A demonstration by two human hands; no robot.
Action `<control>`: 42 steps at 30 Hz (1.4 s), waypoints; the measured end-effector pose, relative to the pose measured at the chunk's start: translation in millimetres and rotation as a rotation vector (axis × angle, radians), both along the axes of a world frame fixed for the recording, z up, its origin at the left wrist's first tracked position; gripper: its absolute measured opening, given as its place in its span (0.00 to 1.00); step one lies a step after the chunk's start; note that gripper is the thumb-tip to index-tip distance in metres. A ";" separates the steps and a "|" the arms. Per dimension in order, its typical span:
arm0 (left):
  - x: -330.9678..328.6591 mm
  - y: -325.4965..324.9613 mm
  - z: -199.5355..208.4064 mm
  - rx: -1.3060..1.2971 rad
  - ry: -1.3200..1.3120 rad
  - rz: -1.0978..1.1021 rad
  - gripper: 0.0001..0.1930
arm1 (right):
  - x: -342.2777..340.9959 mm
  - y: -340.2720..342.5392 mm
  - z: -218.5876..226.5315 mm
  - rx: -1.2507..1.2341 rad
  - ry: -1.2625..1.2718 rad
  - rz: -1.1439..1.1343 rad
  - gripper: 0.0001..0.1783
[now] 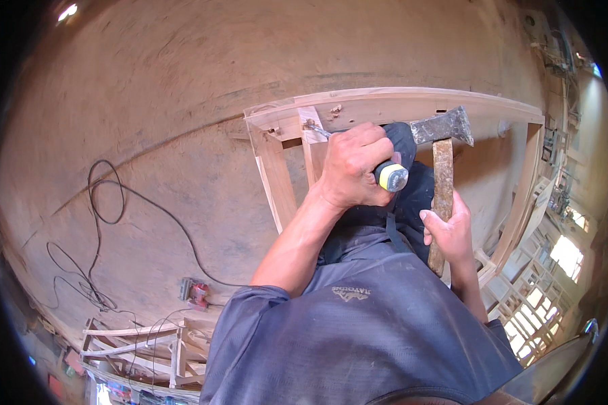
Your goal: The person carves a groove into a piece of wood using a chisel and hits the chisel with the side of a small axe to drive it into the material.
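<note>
My left hand [352, 165] is closed around a chisel with a yellow and black handle [391, 177]. Its metal blade [315, 127] points at a joint near the upper left corner of a pale wooden frame [412, 100]. My right hand [450, 234] grips the worn wooden shaft of a hatchet [443, 182], held upright. The hatchet's dark metal head [444, 126] hangs just right of the chisel handle, close to the frame's top rail. The frame stands on the dusty floor in front of my legs.
A black cable [108, 202] loops over the brown floor at the left and runs to a red power tool [196, 293]. More wooden frames lie at the lower left [148, 341], and others are stacked at the right [530, 297].
</note>
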State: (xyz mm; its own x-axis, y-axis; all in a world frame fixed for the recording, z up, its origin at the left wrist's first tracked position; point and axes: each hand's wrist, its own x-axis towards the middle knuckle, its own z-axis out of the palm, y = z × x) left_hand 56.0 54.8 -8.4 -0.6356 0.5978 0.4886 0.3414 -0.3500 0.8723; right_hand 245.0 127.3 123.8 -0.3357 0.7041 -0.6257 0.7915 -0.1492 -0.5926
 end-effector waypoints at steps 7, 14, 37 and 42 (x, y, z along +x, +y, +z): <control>0.1 -2.2 -0.3 -0.012 -0.002 0.001 0.11 | -0.3 -4.6 4.3 0.007 -0.028 0.025 0.19; -14.0 3.0 -7.5 0.004 -0.073 0.058 0.10 | 1.0 -28.7 13.3 0.314 0.163 -0.072 0.15; -14.3 6.6 -1.4 -0.122 -0.105 0.187 0.09 | -20.0 -15.2 18.2 1.000 -0.070 0.850 0.13; -5.9 1.5 -4.5 -0.134 -0.102 0.180 0.10 | -14.9 -13.6 30.7 0.625 0.140 0.361 0.09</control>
State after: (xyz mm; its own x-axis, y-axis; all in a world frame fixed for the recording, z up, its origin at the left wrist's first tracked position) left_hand 50.1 56.3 -12.8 -0.7799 0.5253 0.3403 0.2952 -0.1708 0.9401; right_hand 230.0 113.7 154.5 -0.6614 0.7460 -0.0779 0.6383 0.5053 -0.5807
